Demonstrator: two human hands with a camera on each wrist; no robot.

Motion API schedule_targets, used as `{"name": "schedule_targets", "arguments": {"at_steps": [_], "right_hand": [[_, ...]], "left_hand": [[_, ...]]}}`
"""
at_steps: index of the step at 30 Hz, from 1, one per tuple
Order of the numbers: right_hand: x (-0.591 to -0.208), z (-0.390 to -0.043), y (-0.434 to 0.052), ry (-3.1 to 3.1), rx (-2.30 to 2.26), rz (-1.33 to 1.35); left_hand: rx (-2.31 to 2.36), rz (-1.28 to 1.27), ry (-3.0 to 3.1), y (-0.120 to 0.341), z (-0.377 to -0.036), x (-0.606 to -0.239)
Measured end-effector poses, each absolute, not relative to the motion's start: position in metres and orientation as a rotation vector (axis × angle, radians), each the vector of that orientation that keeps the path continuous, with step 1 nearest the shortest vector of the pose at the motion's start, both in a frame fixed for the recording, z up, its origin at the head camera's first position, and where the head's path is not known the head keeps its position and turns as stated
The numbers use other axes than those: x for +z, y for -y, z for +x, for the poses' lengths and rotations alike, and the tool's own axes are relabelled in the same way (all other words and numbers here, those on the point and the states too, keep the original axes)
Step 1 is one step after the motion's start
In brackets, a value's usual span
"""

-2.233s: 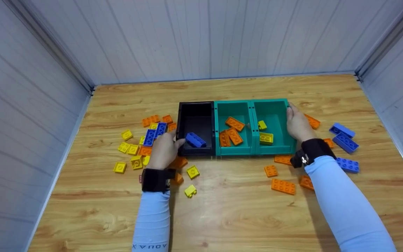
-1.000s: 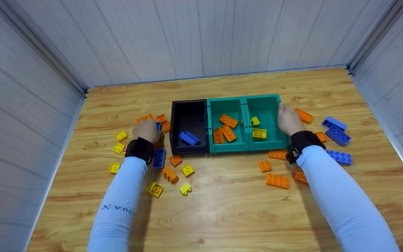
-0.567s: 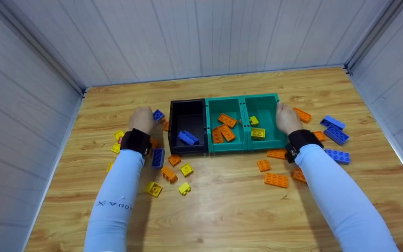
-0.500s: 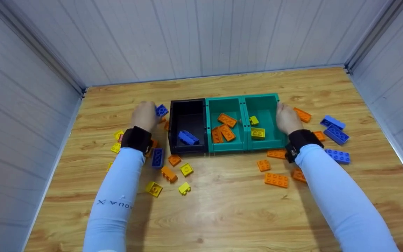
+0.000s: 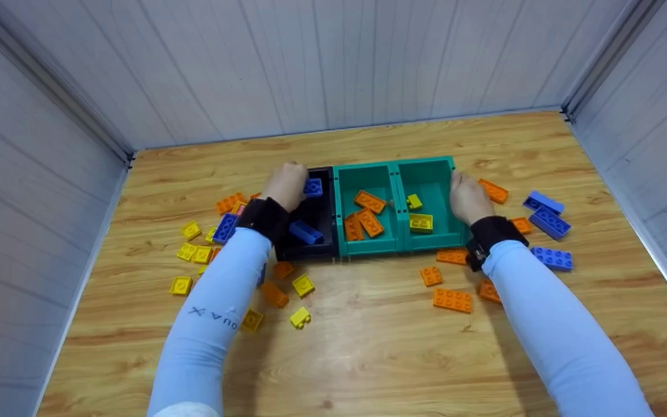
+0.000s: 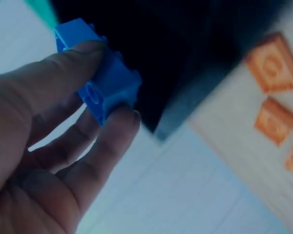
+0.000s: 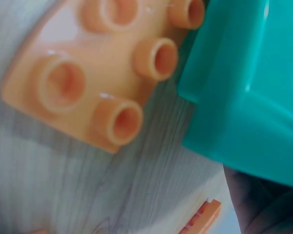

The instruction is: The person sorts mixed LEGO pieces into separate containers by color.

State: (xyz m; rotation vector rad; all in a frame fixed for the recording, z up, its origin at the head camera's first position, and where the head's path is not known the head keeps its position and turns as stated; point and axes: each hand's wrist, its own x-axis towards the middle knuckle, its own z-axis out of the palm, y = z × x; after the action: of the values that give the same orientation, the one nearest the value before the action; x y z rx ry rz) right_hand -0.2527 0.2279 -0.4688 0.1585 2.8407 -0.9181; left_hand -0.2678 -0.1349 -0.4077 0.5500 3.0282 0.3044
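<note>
My left hand (image 5: 300, 184) hovers over the far end of the black bin (image 5: 305, 251) and pinches a small blue brick (image 5: 312, 187). In the left wrist view the fingers (image 6: 107, 141) and thumb clamp that blue brick (image 6: 115, 80) above the dark bin (image 6: 195, 44). Another blue brick (image 5: 305, 232) lies inside the black bin. My right hand (image 5: 464, 194) holds the right wall of the right teal bin (image 5: 435, 243), which has two yellow bricks (image 5: 420, 223) in it. The middle teal bin (image 5: 368, 248) contains orange bricks (image 5: 370, 202). The right wrist view shows the teal bin's corner (image 7: 249, 83) beside an orange brick (image 7: 97, 73).
Yellow, orange and blue bricks (image 5: 194, 252) are scattered left of the bins and under my left forearm. Orange bricks (image 5: 452, 300) lie in front at the right; blue bricks (image 5: 549, 223) sit further right. White panel walls (image 5: 322, 63) close in the wooden table on three sides.
My left hand picked a small blue brick from the pile at the left, lifted it and carried it right, over the black bin. The right hand has stayed on the teal bin.
</note>
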Motion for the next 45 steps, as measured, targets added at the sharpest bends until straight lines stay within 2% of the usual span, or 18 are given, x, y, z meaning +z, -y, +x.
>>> {"name": "schedule_targets", "arguments": {"at_steps": [9,20,30,37,45], "right_hand": [[-0.469,-0.255,-0.216,-2.798,-0.909,0.141],[-0.473,-0.258,-0.217,-2.758,-0.888,0.126],[-0.469,-0.255,-0.229,-2.802,-0.878,0.142],[-0.465,-0.253,-0.235,-2.839,-0.880,0.134],[-0.468,-0.252,-0.232,-2.817,-0.908,0.123]], "left_hand": [[0.175,0.516,-2.951,0.118,-0.271,-0.436],[0.125,0.533,-3.031,0.124,-0.256,-0.421],[0.407,0.330,-3.064,0.188,-0.242,-0.379],[0.418,0.121,-2.915,0.242,-0.229,-0.408],[0.434,-0.084,-2.820,0.267,-0.212,-0.440]]}}
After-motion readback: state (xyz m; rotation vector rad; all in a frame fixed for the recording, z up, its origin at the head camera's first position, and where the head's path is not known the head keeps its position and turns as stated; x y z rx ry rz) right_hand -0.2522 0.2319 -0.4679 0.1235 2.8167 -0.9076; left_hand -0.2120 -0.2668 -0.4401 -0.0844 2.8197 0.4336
